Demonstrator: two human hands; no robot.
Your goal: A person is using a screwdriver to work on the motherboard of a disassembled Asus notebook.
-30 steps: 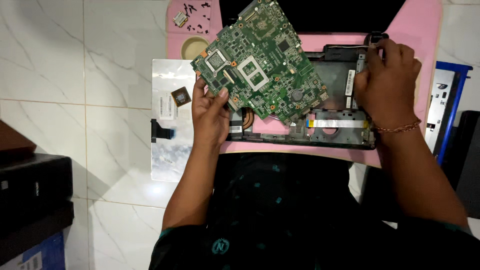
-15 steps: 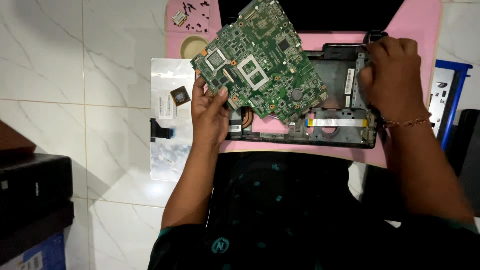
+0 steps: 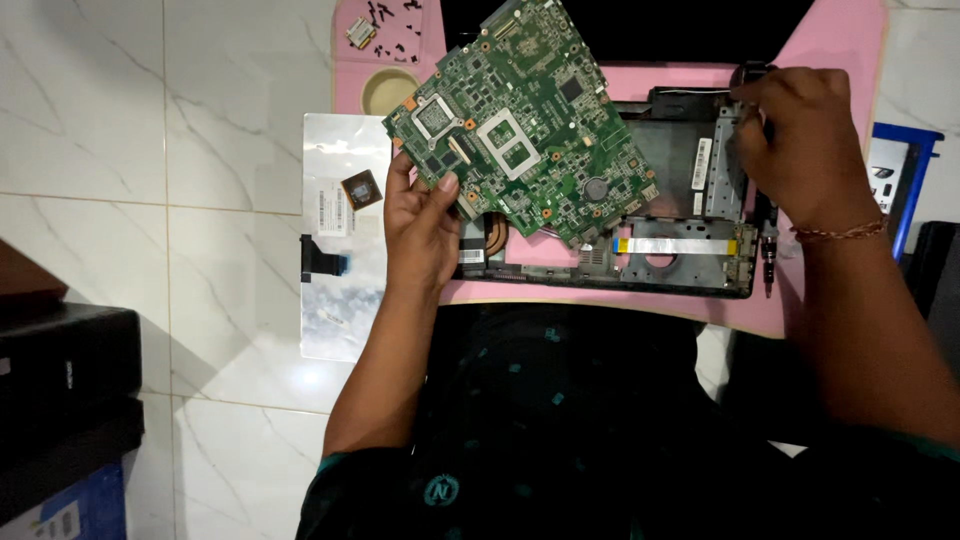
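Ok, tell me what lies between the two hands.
In the head view, the green board, held tilted by the left hand, and the open black laptop base, which the right hand touches.

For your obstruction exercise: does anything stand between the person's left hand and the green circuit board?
Nothing visible does. The left hand already grips the green rectangular circuit board by its lower left edge, holding it tilted above the black plastic laptop base. The right hand rests on that base's right end.
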